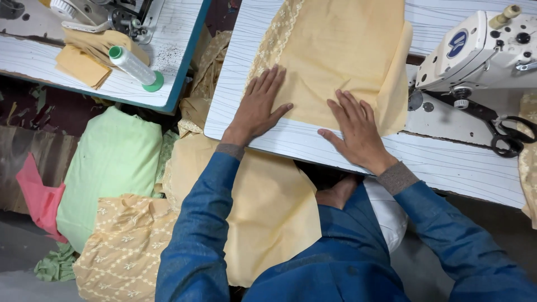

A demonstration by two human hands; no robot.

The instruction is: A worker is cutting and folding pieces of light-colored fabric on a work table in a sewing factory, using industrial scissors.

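Observation:
A pale yellow cloth [335,50] with an embroidered edge lies across the white sewing table [447,162] and hangs down over my lap. My left hand [258,106] lies flat, fingers spread, on the cloth's left part near the embroidered strip. My right hand [358,130] presses flat on the cloth's near edge, close to its folded right side. Neither hand grips anything. A white sewing machine [475,53] stands to the right of the cloth.
Black scissors [512,137] lie on the machine bed at the far right. A second table at top left carries a white thread cone [134,67] with a green base and folded yellow pieces [84,64]. Green [109,168], pink and embroidered yellow fabrics are piled on the floor at left.

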